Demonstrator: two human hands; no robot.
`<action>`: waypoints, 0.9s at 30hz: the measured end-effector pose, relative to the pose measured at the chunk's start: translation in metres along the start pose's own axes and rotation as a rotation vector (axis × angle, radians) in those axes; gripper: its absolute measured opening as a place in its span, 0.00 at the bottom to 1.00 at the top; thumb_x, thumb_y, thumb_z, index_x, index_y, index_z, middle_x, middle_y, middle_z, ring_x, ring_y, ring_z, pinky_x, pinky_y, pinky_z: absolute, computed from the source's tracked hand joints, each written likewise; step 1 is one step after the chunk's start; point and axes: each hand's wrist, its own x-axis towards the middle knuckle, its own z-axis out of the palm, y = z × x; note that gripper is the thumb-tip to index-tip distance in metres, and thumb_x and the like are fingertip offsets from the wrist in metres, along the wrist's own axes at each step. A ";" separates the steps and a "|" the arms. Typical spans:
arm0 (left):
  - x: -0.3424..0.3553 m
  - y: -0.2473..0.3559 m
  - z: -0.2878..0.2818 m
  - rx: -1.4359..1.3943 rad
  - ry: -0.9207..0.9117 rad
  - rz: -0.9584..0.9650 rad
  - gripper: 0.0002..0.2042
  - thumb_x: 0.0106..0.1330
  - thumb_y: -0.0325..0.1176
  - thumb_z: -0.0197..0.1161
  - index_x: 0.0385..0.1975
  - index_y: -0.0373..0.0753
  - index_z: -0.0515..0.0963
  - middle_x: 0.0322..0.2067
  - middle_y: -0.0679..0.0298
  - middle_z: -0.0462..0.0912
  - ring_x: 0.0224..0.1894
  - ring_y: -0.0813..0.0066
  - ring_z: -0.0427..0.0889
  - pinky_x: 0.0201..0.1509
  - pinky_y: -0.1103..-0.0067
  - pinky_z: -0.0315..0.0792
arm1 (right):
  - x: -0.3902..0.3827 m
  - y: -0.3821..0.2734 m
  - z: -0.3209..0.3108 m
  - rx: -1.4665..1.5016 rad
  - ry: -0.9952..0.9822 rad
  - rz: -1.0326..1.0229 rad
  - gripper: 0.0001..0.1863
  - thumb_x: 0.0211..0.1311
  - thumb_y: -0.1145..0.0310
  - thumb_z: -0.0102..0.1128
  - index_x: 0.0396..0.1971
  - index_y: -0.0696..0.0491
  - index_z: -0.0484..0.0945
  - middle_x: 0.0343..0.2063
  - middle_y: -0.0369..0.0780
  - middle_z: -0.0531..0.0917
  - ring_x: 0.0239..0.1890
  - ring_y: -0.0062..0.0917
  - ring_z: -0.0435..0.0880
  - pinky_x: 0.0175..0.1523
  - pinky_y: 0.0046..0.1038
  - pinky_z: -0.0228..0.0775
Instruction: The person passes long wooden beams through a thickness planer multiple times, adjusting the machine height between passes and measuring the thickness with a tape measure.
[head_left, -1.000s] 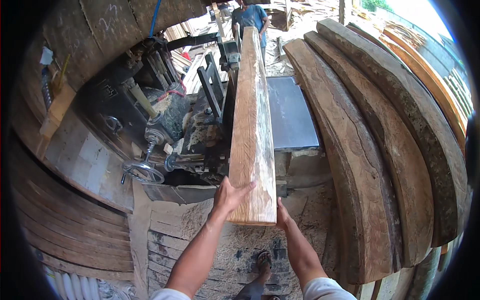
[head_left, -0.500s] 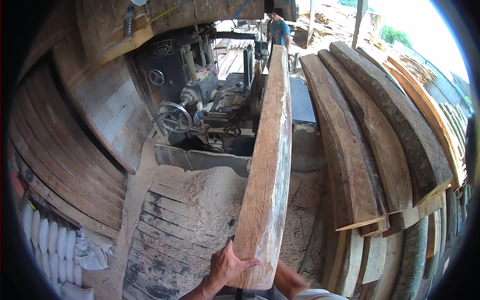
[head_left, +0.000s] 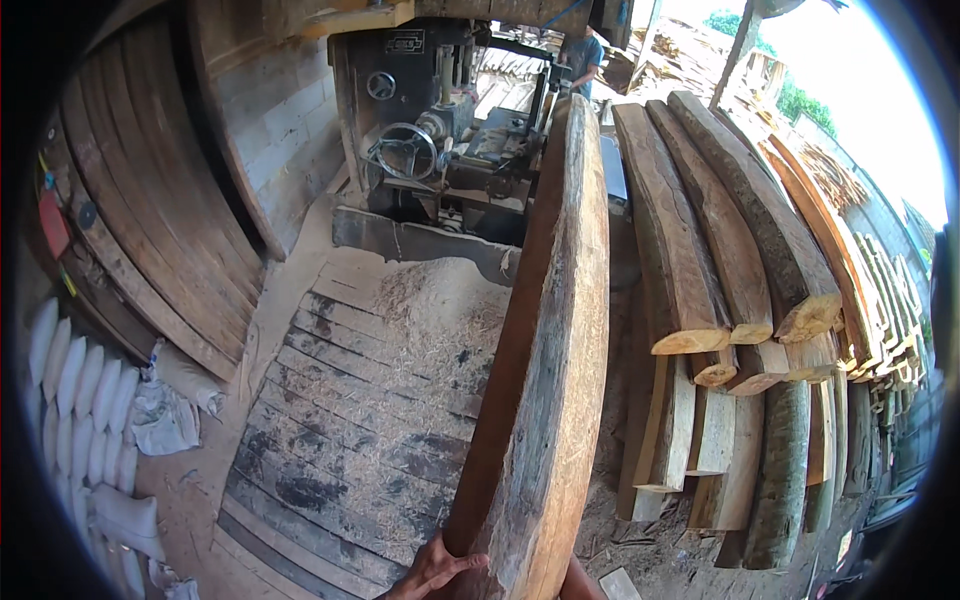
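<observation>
A long, thick wooden slab (head_left: 560, 330) stretches away from me, its near end at the lower edge and its far end beside the sawing machine (head_left: 440, 130). It stands tilted on its narrow side, with a strip of grey bark and a pale edge facing up. My left hand (head_left: 440, 568) grips the near end from the left, thumb over the edge and fingers against the dark sawn face. Only a sliver of my right hand (head_left: 582, 582) shows at the slab's right side; its fingers are hidden. What bears the slab's far end is hidden too.
Cut slabs (head_left: 680, 240) lie stacked on the right. Sawdust (head_left: 440, 300) is heaped on the slatted wooden floor (head_left: 320, 450). Curved boards (head_left: 150, 200) lean at the left, near white sacks (head_left: 75, 380). A person in blue (head_left: 583, 60) stands beyond the machine.
The slab has rolled about its length: the broad sawn face that was up now faces left, and the barked edge shows on top. My view has tilted downward and shifted left.
</observation>
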 end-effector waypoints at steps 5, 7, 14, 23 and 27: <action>-0.087 -0.112 0.002 0.069 -0.023 -0.012 0.51 0.41 0.60 0.77 0.59 0.27 0.64 0.54 0.50 0.74 0.56 0.62 0.73 0.62 0.72 0.66 | -0.085 0.073 0.004 0.030 0.040 -0.012 0.44 0.65 0.32 0.34 0.69 0.52 0.54 0.66 0.46 0.63 0.66 0.39 0.63 0.69 0.42 0.55; -0.124 -0.111 -0.002 0.021 -0.071 0.001 0.51 0.40 0.58 0.77 0.59 0.27 0.64 0.54 0.51 0.75 0.57 0.62 0.73 0.62 0.72 0.66 | -0.120 0.104 0.000 0.037 0.050 -0.030 0.44 0.65 0.32 0.34 0.69 0.52 0.54 0.66 0.46 0.63 0.66 0.39 0.63 0.69 0.42 0.55; -0.211 -0.231 -0.005 -0.317 -0.051 -0.083 0.45 0.43 0.61 0.75 0.55 0.30 0.71 0.50 0.55 0.79 0.53 0.64 0.76 0.59 0.71 0.68 | -0.244 0.193 -0.023 0.062 0.074 -0.069 0.44 0.66 0.32 0.34 0.69 0.52 0.54 0.65 0.46 0.63 0.66 0.39 0.63 0.69 0.42 0.56; -0.254 -0.368 0.043 -0.940 -0.317 -0.172 0.44 0.52 0.57 0.69 0.62 0.32 0.63 0.55 0.58 0.74 0.57 0.67 0.73 0.63 0.71 0.65 | -0.316 0.237 -0.066 0.012 -0.045 -0.180 0.45 0.65 0.32 0.34 0.70 0.52 0.53 0.66 0.45 0.63 0.66 0.38 0.63 0.69 0.40 0.54; -0.272 -0.324 0.040 -0.545 -0.223 0.066 0.48 0.48 0.64 0.69 0.61 0.31 0.65 0.54 0.58 0.75 0.55 0.68 0.73 0.61 0.71 0.66 | -0.304 0.242 -0.062 -0.037 0.049 -0.250 0.44 0.67 0.34 0.33 0.69 0.56 0.53 0.66 0.45 0.62 0.66 0.36 0.62 0.70 0.37 0.51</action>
